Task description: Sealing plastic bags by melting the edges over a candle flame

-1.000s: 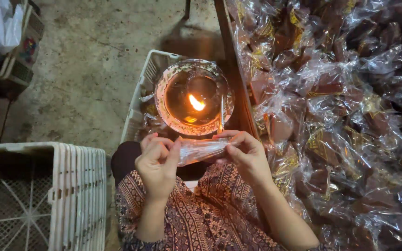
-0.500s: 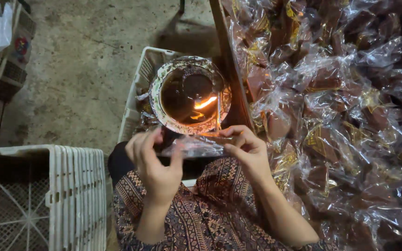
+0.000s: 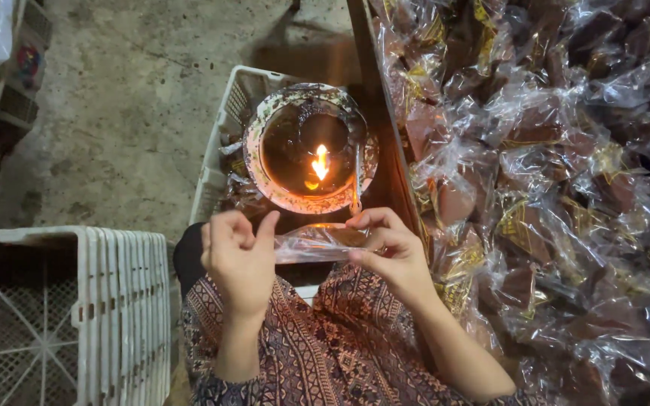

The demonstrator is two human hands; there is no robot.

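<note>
Head view: both hands hold a small clear plastic packet point(image 3: 317, 244) stretched flat between them, just below a round bowl-shaped lamp point(image 3: 310, 147) with a burning flame point(image 3: 320, 162) at its middle. The left hand point(image 3: 238, 259) is closed on the packet's left end, thumb and forefinger pinching it while the other fingers curl in. The right hand point(image 3: 389, 252) is closed on the right end, fingers pinched over the top edge. The packet sits close to the lamp's near rim, apart from the flame; whether it touches the rim cannot be told. The lamp rests on a white plastic crate point(image 3: 223, 150) standing on the concrete floor point(image 3: 129, 113). A thin stick point(image 3: 356, 177) leans at the lamp's right rim. To the right, a wooden-edged tray point(image 3: 381, 113) carries a heap of filled clear packets point(image 3: 551, 188) with brown contents. A second white crate point(image 3: 62, 308) stands at the lower left. The person's lap is covered by patterned cloth point(image 3: 340, 353)
</note>
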